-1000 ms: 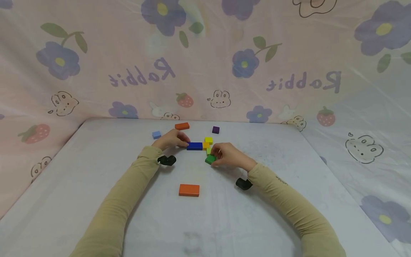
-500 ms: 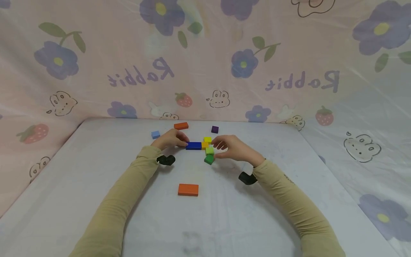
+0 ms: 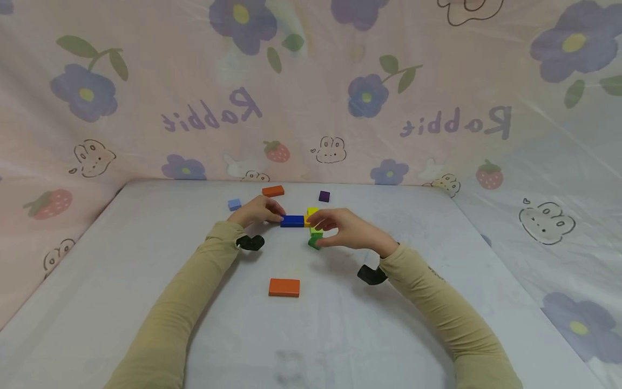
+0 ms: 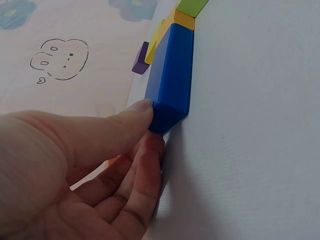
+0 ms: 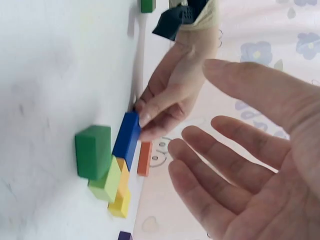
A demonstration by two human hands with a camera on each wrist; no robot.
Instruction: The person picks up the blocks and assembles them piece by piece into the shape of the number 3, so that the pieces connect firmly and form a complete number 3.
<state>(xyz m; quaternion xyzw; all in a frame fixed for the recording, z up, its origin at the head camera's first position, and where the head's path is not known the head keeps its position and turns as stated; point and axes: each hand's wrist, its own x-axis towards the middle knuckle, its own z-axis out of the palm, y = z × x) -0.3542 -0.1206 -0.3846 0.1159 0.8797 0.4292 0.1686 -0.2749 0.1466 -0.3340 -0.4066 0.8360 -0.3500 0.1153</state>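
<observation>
My left hand (image 3: 257, 210) pinches the near end of a long blue block (image 3: 292, 221) between thumb and fingertips, the block lying on the table. An orange-yellow block (image 5: 123, 175) touches the blue block's far end. Against it sit a yellow block (image 5: 120, 204) and a light green block (image 5: 106, 185). A darker green block (image 5: 94, 152) stands by the light green one, set at an angle. Over these small blocks hovers my right hand (image 3: 352, 232), fingers relaxed and apart, with nothing in its grasp; in the head view it partly covers them.
A flat orange block (image 3: 284, 288) lies nearer me. Farther back are another orange block (image 3: 273, 190), a light blue block (image 3: 235, 205) and a purple block (image 3: 324, 196). A printed fabric sheet (image 3: 301, 124) rises behind the white table (image 3: 233, 335).
My right hand has let go of the green block, drawn back a little, then moved left over the small blocks again. My left hand stays at the blue block.
</observation>
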